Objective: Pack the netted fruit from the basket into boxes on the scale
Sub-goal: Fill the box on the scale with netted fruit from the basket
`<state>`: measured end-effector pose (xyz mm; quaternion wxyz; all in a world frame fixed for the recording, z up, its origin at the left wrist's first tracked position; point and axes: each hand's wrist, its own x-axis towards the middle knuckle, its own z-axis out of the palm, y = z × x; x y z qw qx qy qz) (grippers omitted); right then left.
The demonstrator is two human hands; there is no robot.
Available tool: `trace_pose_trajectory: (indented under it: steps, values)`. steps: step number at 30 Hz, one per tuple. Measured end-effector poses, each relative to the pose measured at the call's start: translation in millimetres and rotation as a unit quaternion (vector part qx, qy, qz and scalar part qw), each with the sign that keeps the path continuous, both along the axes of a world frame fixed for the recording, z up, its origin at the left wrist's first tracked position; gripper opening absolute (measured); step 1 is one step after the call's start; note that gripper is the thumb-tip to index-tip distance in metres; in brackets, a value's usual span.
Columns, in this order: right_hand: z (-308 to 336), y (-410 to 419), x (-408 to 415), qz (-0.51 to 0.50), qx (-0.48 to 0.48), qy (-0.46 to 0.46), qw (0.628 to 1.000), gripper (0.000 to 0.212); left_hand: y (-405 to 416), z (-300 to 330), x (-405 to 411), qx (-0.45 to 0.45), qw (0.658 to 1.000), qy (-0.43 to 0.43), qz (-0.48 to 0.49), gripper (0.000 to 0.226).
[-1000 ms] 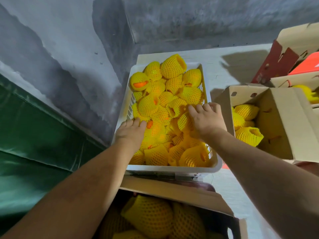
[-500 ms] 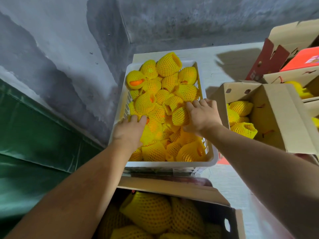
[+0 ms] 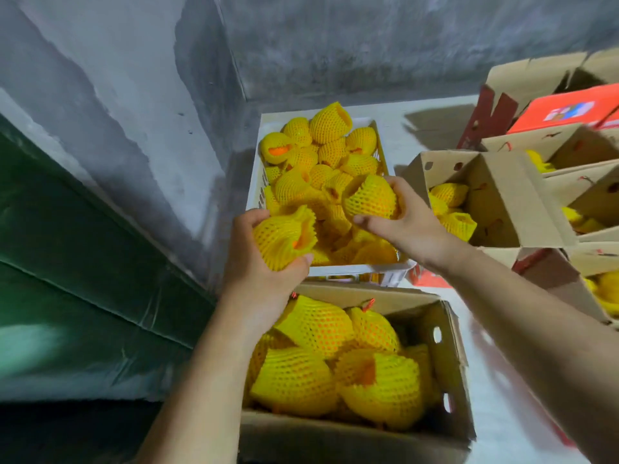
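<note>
Above the white plastic basket (image 3: 256,182) of yellow foam-netted fruit, the left hand (image 3: 258,266) grips one netted orange fruit (image 3: 281,237) and the right hand (image 3: 407,217) grips another netted fruit (image 3: 370,197).

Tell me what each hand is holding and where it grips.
Left hand cups one netted fruit from below; right hand grips another netted fruit around its side, above the basket.

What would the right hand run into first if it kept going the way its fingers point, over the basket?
Probably the netted fruit in the left hand: the right hand, gripping its own fruit, points leftward across the white basket. Depth is unclear.
</note>
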<state>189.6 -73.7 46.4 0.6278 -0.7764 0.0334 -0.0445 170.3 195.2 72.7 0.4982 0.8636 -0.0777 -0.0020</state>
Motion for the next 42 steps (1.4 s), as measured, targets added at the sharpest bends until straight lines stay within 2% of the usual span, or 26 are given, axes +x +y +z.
trace_pose_trajectory:
  steps: [5, 9, 12, 15, 16, 19, 20, 21, 22, 24, 26, 28, 30, 35, 38, 42]
  values:
    - [55, 57, -96, 0.067, -0.006, -0.028, 0.997, 0.066, 19, 24, -59, -0.143, 0.987, 0.04, -0.054, 0.079]
    - [60, 99, -149, 0.003, -0.011, -0.053, 0.999, 0.063, 35, 35, -88, -0.179, 0.977, 0.076, -0.084, 0.086]
    - [61, 109, -176, -0.078, -0.089, -0.094, 0.989, 0.07, 53, 32, -109, -0.209, 0.968, 0.104, -0.093, 0.094]
    - [61, 108, -192, -0.142, -0.233, -0.132, 0.953, 0.08, 71, 27, -126, -0.217, 0.963, 0.128, -0.095, 0.097]
    - [61, 105, -196, -0.145, -0.292, -0.104, 0.94, 0.086, 76, 25, -131, -0.227, 0.959, 0.132, -0.102, 0.094]
    - [64, 97, -210, -0.073, -0.42, 0.106, 0.898, 0.109, 89, 23, -143, -0.247, 0.952, 0.132, -0.123, 0.09]
    - [65, 95, -218, -0.071, -0.443, 0.143, 0.882, 0.106, 93, 22, -147, -0.247, 0.952, 0.128, -0.127, 0.089]
    - [66, 94, -226, -0.092, -0.445, 0.142, 0.879, 0.094, 96, 22, -151, -0.246, 0.952, 0.126, -0.13, 0.09]
    - [67, 98, -235, -0.126, -0.417, 0.111, 0.893, 0.077, 99, 23, -154, -0.243, 0.953, 0.125, -0.132, 0.091]
    - [71, 119, -250, -0.193, -0.268, 0.027, 0.944, 0.048, 103, 26, -160, -0.23, 0.957, 0.115, -0.134, 0.092]
    - [76, 149, -261, -0.182, -0.115, -0.024, 0.976, 0.038, 107, 30, -166, -0.23, 0.958, 0.099, -0.142, 0.087]
    - [80, 180, -267, -0.105, -0.025, -0.032, 0.994, 0.043, 109, 34, -173, -0.24, 0.954, 0.086, -0.16, 0.075]
    - [85, 206, -271, -0.044, 0.048, -0.012, 0.998, 0.048, 110, 39, -179, -0.24, 0.95, 0.076, -0.184, 0.067]
    - [83, 232, -275, -0.045, 0.174, -0.004, 0.984, 0.063, 119, 38, -191, -0.249, 0.947, 0.048, -0.196, 0.061]
    - [80, 241, -275, -0.016, 0.259, 0.023, 0.966, 0.065, 129, 37, -195, -0.253, 0.948, 0.023, -0.189, 0.048]
    - [67, 251, -278, 0.017, 0.272, 0.039, 0.961, 0.061, 136, 35, -201, -0.277, 0.951, 0.023, -0.136, 0.026]
